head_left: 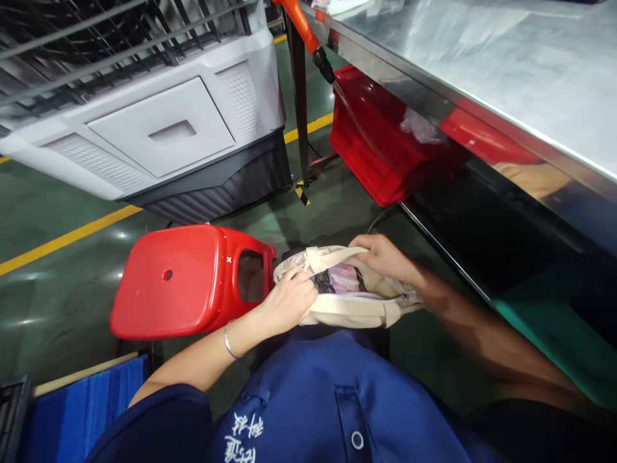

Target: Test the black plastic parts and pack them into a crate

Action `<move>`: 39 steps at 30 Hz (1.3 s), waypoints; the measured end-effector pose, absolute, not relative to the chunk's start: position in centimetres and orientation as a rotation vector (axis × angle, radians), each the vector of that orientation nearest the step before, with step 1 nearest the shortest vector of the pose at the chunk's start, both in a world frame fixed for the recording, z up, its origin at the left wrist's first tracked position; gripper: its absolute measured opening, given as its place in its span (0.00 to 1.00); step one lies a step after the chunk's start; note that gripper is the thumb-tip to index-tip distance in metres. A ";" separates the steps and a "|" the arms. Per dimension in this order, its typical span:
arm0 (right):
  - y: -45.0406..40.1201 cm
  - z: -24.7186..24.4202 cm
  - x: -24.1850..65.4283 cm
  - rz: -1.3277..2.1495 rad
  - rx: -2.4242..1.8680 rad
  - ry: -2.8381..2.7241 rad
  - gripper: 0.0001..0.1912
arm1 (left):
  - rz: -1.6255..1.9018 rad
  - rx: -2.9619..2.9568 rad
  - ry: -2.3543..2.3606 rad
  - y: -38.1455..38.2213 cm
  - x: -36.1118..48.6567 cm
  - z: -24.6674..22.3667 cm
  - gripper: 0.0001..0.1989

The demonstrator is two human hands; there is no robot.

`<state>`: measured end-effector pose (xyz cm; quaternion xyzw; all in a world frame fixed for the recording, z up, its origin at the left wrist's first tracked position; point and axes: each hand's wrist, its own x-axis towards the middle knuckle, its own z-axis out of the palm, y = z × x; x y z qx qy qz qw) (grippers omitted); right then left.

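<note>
A cream cloth bag [347, 312] with a zip hangs in front of my body, its mouth spread apart. Inside it lie a purple-pink item [346, 278] and something dark and shiny [322, 281], whose kinds I cannot make out. My left hand [290, 297] is closed on the bag's left rim. At the far right side, my right hand [380, 257] pinches the bag's upper edge near a strap [332, 257]. The fingertips of both hands are partly hidden by the cloth.
A red plastic stool [168, 283] stands at left. Behind it is a white and grey air cooler [164, 128]. A steel table [482, 64] runs along the right, with a red crate [366, 141] under it. An orange air gun [301, 26] hangs at its corner. Blue panels [91, 411] lie lower left.
</note>
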<state>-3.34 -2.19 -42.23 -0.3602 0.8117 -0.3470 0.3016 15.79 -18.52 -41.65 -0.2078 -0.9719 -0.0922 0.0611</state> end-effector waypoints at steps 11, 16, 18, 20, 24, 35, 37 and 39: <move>-4.6 -41.2 -0.2 -1.044 -1.929 2.398 0.10 | -0.348 0.115 -3.421 -19.5 16.4 -38.4 0.19; -4.7 -42.8 4.3 -0.466 -2.098 2.103 0.15 | -0.119 0.331 -3.485 -19.5 15.5 -38.8 0.32; -4.6 -43.3 4.2 -0.224 -1.818 2.226 0.21 | -0.079 0.357 -3.468 -19.6 15.1 -38.8 0.36; -4.5 -43.4 3.6 -0.142 -1.662 2.299 0.26 | -0.052 0.408 -3.420 -19.8 14.6 -38.8 0.35; -4.6 -43.5 3.0 -0.245 -1.551 2.417 0.22 | 0.001 0.422 -3.335 -19.9 13.6 -39.0 0.21; -5.1 -42.1 -0.8 -0.281 -1.453 2.316 0.11 | -0.030 0.490 -3.178 -19.9 13.4 -41.0 0.11; -3.7 -41.7 -1.8 -0.227 -1.280 2.421 0.11 | -0.061 0.570 -3.131 -20.2 13.8 -41.4 0.13; -2.7 -41.6 -1.7 -0.216 -1.170 2.574 0.10 | -0.096 0.539 -3.066 -20.2 14.1 -41.8 0.15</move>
